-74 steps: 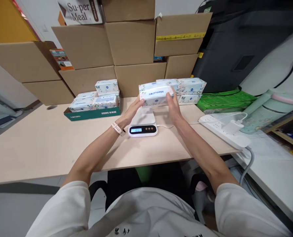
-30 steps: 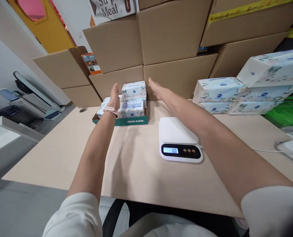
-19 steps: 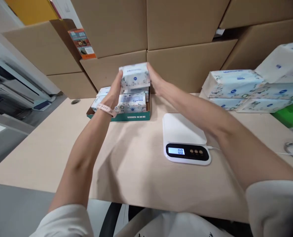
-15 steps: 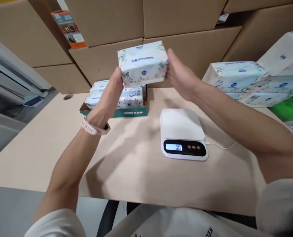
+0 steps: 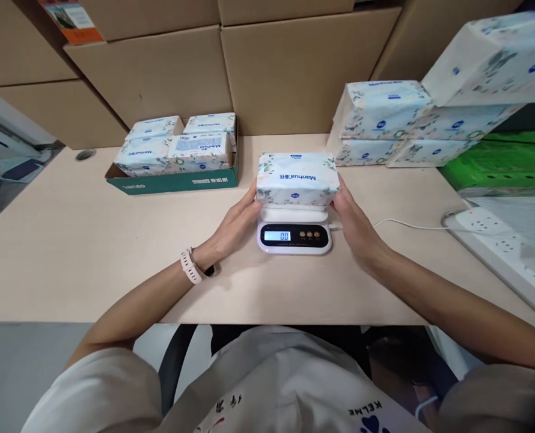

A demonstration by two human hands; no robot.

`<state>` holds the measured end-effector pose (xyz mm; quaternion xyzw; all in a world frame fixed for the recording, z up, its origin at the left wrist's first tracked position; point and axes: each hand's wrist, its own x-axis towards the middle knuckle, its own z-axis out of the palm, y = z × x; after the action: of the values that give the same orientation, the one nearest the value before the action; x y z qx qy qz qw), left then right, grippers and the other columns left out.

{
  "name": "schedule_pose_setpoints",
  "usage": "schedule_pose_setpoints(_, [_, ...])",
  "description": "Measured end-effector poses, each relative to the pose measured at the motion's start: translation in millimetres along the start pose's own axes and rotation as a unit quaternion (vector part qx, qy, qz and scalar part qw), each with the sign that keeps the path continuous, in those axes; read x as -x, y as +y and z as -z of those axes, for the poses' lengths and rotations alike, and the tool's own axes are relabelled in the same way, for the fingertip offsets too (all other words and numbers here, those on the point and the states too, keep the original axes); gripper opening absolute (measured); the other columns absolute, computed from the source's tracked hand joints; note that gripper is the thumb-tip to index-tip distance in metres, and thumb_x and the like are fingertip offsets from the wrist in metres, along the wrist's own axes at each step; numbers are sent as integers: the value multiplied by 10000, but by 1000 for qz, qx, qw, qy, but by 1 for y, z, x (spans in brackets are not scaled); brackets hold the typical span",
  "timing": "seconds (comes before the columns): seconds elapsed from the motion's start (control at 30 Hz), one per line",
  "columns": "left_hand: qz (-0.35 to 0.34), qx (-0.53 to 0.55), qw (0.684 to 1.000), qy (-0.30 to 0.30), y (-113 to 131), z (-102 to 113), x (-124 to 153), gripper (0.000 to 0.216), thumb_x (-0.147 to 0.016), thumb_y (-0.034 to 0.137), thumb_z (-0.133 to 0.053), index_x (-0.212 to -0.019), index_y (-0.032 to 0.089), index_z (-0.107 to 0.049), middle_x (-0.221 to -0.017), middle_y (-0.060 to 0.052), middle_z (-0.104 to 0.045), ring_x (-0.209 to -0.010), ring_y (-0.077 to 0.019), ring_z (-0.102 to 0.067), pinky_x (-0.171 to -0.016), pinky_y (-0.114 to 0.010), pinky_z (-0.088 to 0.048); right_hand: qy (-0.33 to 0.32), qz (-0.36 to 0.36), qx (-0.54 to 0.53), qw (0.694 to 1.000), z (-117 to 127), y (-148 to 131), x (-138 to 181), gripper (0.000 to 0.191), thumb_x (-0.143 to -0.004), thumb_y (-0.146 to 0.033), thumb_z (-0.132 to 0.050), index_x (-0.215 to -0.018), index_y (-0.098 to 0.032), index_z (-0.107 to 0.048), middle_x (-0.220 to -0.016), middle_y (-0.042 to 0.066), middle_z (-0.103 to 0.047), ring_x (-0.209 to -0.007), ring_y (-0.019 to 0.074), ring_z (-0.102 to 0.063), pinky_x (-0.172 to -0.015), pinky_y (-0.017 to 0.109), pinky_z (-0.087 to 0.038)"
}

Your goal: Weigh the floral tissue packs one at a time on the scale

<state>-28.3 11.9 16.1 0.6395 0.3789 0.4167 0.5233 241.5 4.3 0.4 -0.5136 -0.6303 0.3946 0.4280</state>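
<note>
A white and pale-blue tissue pack (image 5: 297,178) with printed leaves is held level over the white digital scale (image 5: 294,215), hiding most of its plate. My left hand (image 5: 238,222), with a pale watch band at the wrist, is closed on the pack's left end. At the right end, my right hand (image 5: 354,221) grips the same pack. The scale's display reads 0.0, and whether the pack touches the plate I cannot tell.
A green open carton (image 5: 177,182) holding several tissue packs stands at the back left. More tissue packs (image 5: 385,111) are stacked at the back right, near a green bag (image 5: 502,159). A white power strip (image 5: 502,240) lies at right. Cardboard boxes (image 5: 285,78) line the back.
Both hands have brought the tissue pack down and nearer, from in front of the boxes to just over the scale. The view has tilted down and shifted right.
</note>
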Motion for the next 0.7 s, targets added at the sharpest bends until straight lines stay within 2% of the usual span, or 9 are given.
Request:
schedule_pose_setpoints(0.1, [10, -4, 999, 33, -10, 2, 8, 697, -1056, 679, -461, -1689, 410, -344, -1813, 114, -169, -1722, -249, -51, -1425, -506, -55, 60, 26, 5, 998, 3, 13, 11, 805, -1008, -777, -396, -1713, -428, -229, -1826, -64, -208, -1721, 245, -162, -1428, 552, -147])
schedule_pose_setpoints(0.23, [31, 19, 999, 26, -16, 5, 17, 742, -1049, 751, -355, -1712, 439, -241, -1821, 133, -30, -1721, -199, 7, -1424, -482, -47, 86, 53, 5, 995, 8, 23, 20, 746, -1039, -728, -386, -1700, -405, -264, -1800, 3, -316, -1698, 243, -257, -1412, 576, -202])
schedule_pose_setpoints(0.4, [59, 46, 997, 33, -16, 2, 20, 842, -988, 830, -383, -1709, 413, -258, -1833, 93, -8, -1719, -229, 36, -1422, -471, -29, 85, 37, -10, 996, 6, 24, 23, 705, -1042, -715, -399, -1672, -406, -329, -1761, 25, -403, -1667, 261, -340, -1397, 588, -246])
schedule_pose_setpoints(0.6, [69, 73, 994, 31, -22, -1, 23, 756, -1003, 799, -399, -1681, 476, -309, -1827, 146, -49, -1722, -234, 26, -1427, -496, -40, 84, 30, -16, 996, 0, 25, 26, 694, -1031, -722, -416, -1649, -409, -371, -1720, 38, -471, -1652, 284, -372, -1379, 606, -296])
schedule_pose_setpoints(0.7, [78, 100, 991, 44, -23, -4, 24, 770, -996, 807, -393, -1678, 455, -333, -1832, 124, -63, -1725, -240, -4, -1427, -504, -71, 92, 27, -21, 995, -1, 26, 28, 670, -1037, -708, -413, -1646, -431, -365, -1704, 33, -494, -1636, 285, -403, -1363, 610, -335])
